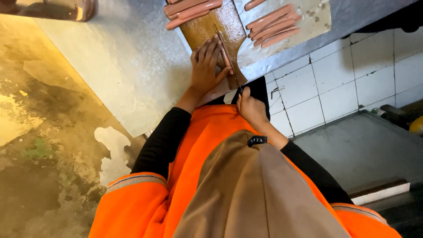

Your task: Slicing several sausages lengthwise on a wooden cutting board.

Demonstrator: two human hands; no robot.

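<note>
Left hand (206,66) lies flat on a sausage (225,56) on the wooden board (207,26), fingers spread, pinning it. Right hand (251,108) grips a knife (229,59) w/ thin blade running lengthwise along the sausage. More sausages (191,9) at the board's far end; another pile (274,25) on a pale sheet (315,15) to the right. All on a grey bench (128,66). White tiled wall (343,79) below bench edge. Orange jacket w/ black sleeves.

Wearing long black sleeves (161,141) under an orange vest (194,176) with grey-trimmed shoulders; brown cloth (260,194) draping down front.
</note>
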